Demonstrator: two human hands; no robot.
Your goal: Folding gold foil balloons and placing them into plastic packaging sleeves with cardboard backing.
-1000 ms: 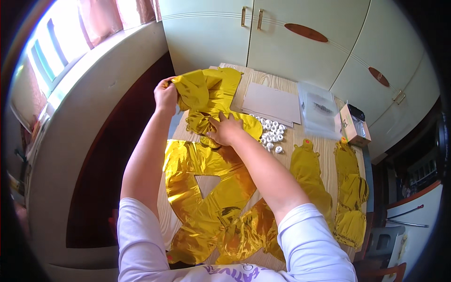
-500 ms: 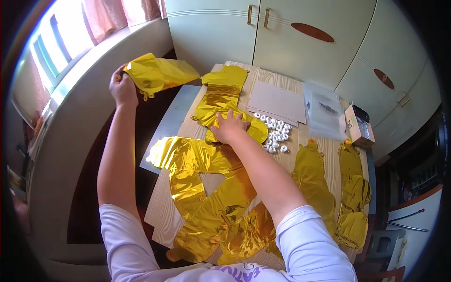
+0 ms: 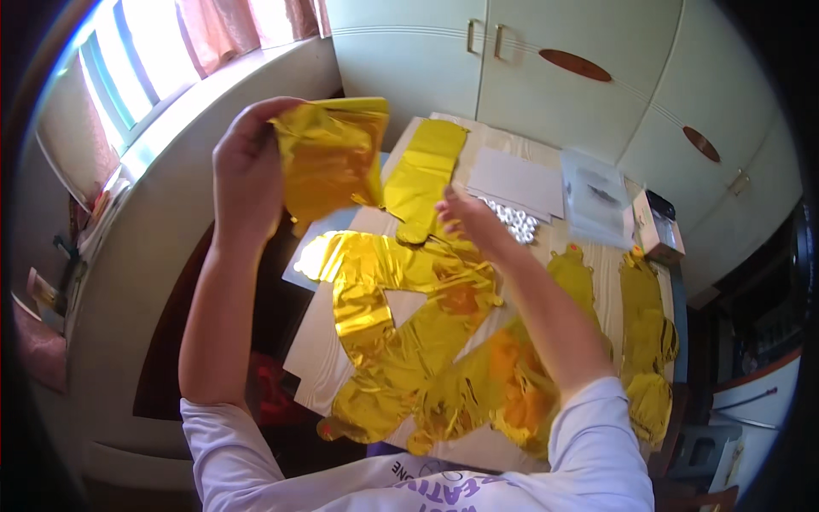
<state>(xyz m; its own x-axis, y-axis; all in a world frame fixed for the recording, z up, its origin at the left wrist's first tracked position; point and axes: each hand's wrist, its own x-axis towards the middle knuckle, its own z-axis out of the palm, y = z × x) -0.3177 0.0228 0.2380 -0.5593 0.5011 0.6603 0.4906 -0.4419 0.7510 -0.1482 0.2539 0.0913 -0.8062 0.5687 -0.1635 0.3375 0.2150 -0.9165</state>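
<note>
My left hand is raised at the left, closed on a folded gold foil balloon that hangs beside its fingers. Over the table, my right hand is lifted, fingers loosely bent and apart, with nothing visible in it. Below and left of it lies a flat gold foil balloon, stretching toward the far edge. A large, shiny flattened foil balloon covers the near part of the table, overlapping more gold foil under my right forearm.
Several small white rolls lie beyond my right hand, near grey sheets and a clear plastic bag. An open box sits at the right edge. Folded gold foil lies along the right. Cabinets stand behind the table.
My left hand has brought the folded foil balloon nearer and to the right. My right hand has lifted off the flat foil and moved right. The foil beneath has shifted and narrowed.
</note>
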